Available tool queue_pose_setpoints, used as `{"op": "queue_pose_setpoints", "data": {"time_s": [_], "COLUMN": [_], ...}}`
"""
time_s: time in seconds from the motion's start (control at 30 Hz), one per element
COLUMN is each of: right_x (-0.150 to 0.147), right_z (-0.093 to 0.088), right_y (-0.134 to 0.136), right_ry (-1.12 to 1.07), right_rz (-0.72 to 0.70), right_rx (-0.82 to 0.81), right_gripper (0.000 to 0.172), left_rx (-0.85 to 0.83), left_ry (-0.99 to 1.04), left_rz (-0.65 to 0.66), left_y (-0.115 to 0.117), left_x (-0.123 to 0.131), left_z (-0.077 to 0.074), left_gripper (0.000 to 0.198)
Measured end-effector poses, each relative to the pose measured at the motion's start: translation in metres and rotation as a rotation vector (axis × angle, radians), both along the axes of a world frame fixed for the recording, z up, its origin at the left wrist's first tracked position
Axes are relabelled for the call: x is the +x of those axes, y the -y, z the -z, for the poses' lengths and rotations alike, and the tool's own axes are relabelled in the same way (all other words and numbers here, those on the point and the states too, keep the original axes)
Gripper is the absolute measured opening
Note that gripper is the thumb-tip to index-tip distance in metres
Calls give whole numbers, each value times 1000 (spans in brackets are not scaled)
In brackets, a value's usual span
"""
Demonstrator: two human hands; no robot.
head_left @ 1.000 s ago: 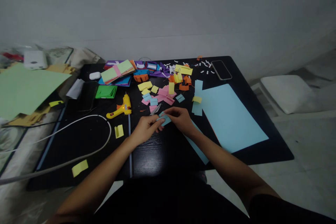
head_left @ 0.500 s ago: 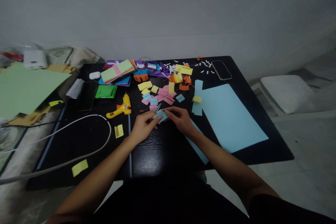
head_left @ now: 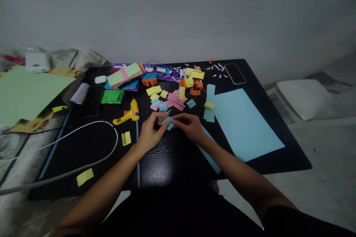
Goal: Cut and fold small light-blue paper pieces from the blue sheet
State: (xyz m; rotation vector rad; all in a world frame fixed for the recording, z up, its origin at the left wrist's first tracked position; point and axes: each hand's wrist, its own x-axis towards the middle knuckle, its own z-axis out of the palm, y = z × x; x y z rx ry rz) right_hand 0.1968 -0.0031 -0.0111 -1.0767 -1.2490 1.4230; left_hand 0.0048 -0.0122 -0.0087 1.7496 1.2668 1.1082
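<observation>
A small light blue paper piece (head_left: 170,123) is pinched between my two hands above the front middle of the black table. My left hand (head_left: 151,129) grips its left side with thumb and fingers. From the other side, the thumb and fingertips of my right hand (head_left: 190,126) close on its right edge. Silver pointed blades (head_left: 168,112), like scissor tips, stick up just behind the paper by my left fingers; their handle is hidden. Pink paper pieces (head_left: 174,100) and small folded blue pieces (head_left: 163,107) lie just beyond my hands.
A yellow glue gun (head_left: 129,113) lies left of my hands, near a white cable (head_left: 115,137). Large blue sheets (head_left: 247,126) and a phone (head_left: 235,74) are on the right. Stacked coloured paper (head_left: 125,75) and yellow, orange and white scraps (head_left: 194,74) lie at the back.
The blue piece has turned and shifted slightly down between my fingers. My left fingers have bent more, and the blade tips have moved a little to the right.
</observation>
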Motion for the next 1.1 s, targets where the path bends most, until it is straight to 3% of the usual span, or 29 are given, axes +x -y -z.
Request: {"op": "queue_pose_setpoints", "data": {"time_s": [0.2,0.43,0.57,1.1], "right_x": [-2,-3,-2,-3], "right_z": [-2,0,3,2], "right_y": [3,1,1,3], "right_ry": [32,-38,-59,-41], "right_rz": [-6,-16,-8,82], "right_rx": [30,-40,-61,38], "right_gripper": [23,35,32,30], "left_rx": [-22,-70,-81,-42], "left_ry": [38,110,167,185], "left_rz": [51,-5,5,-20], "left_y": [-2,-3,-3,-4], "left_x": [0,0,1,1], "left_z": [-2,-3,-3,-2], "left_gripper": [26,22,28,20]}}
